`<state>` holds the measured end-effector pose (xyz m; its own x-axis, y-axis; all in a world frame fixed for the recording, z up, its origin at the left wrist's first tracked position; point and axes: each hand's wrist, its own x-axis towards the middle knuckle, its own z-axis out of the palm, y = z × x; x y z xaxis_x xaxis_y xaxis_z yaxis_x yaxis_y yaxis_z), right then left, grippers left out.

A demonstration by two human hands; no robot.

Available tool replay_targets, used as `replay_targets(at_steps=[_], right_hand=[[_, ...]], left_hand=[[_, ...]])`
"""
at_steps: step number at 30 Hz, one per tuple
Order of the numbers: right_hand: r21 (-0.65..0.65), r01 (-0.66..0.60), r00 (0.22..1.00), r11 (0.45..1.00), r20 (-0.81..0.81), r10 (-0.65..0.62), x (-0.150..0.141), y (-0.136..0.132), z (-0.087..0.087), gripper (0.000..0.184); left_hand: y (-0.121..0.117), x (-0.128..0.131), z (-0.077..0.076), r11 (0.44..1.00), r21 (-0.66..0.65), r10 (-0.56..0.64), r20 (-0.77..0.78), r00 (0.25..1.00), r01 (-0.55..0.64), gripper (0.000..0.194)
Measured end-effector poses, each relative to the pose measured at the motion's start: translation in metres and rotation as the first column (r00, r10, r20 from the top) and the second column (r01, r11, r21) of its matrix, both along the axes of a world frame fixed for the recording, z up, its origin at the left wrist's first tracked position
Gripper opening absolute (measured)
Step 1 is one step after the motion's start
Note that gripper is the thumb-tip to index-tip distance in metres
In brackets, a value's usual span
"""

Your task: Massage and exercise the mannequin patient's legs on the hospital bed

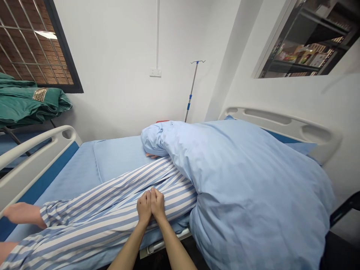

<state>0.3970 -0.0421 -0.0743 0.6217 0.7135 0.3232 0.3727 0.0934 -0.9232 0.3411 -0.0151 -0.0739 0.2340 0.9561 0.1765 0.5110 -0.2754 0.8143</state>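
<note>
My left hand (pixel 144 207) and my right hand (pixel 157 202) rest side by side on the near thigh of a lying figure. Both are closed, with the fingers curled down and the thumbs next to each other. Whether they pinch any cloth is hidden under the fingers. Beneath them are loose blue-and-white striped trousers (pixel 104 210), with both legs stretched out to the left. A bare foot (pixel 25 214) shows beyond the far trouser cuff. A light blue quilt (pixel 239 168) covers the upper body, and fingertips (pixel 151 155) peek out below its edge.
The bed has a pale footboard (pixel 42 144) at left and a headboard (pixel 281 119) at right. An IV pole (pixel 192 88) stands behind it. Green folded cloth (pixel 30 103) lies beyond the footboard. A dark chair-like frame (pixel 344 208) is at the right edge.
</note>
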Motion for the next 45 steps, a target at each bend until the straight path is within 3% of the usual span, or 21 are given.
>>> replay_targets(at_steps=[5,10,13,19,23,28,30,35,39,42,45], right_hand=[[-0.075,-0.014,1.000,0.997,0.005,0.015,0.004,0.001,0.009,0.040],[-0.210,-0.011,0.918,0.978,0.385,0.093,0.015,-0.002,0.039,0.040],[-0.232,-0.028,0.880,0.972,0.455,0.134,0.021,-0.001,0.041,0.041],[-0.220,0.031,0.916,0.975,0.397,0.060,0.027,-0.001,0.011,0.042],[-0.149,-0.018,0.951,0.989,0.302,0.063,0.028,-0.001,0.007,0.040],[-0.030,-0.022,0.996,0.999,0.090,0.024,0.034,0.002,0.006,0.038],[0.007,-0.016,1.000,1.000,-0.006,0.016,0.037,0.003,0.004,0.038],[0.059,-0.016,0.985,0.998,-0.169,0.026,0.042,0.004,0.004,0.036],[0.059,-0.052,0.974,0.997,-0.217,0.064,0.047,0.005,0.007,0.036],[-0.015,-0.074,0.988,0.997,-0.137,0.071,0.055,0.003,0.016,0.038],[-0.053,-0.091,0.992,0.994,0.084,0.095,0.066,-0.004,0.027,0.038]], left_hand=[[-0.001,0.000,-0.004,0.999,-0.015,0.032,-0.127,0.991,-0.034,0.033],[-0.002,-0.001,0.001,0.998,-0.055,0.001,-0.163,0.987,-0.010,0.026],[-0.003,0.000,0.002,0.999,-0.052,0.003,-0.145,0.989,-0.011,0.028],[-0.004,0.001,0.000,0.999,-0.029,0.038,-0.058,0.998,-0.040,0.038],[0.000,0.007,0.004,0.997,-0.059,0.050,0.001,0.999,-0.049,0.036],[0.008,0.034,0.020,0.974,-0.224,0.109,0.350,0.930,-0.030,0.035],[0.007,0.043,0.021,0.972,-0.232,0.130,0.398,0.908,-0.038,0.036],[-0.002,0.046,0.005,0.999,-0.023,0.049,0.081,0.996,-0.048,0.032],[-0.007,0.045,0.001,0.998,0.043,0.040,-0.139,0.989,-0.034,0.029],[-0.009,0.047,0.008,0.999,0.028,0.030,-0.197,0.980,-0.025,0.029],[-0.010,0.048,0.014,0.999,-0.016,0.028,-0.185,0.982,-0.031,0.032]])
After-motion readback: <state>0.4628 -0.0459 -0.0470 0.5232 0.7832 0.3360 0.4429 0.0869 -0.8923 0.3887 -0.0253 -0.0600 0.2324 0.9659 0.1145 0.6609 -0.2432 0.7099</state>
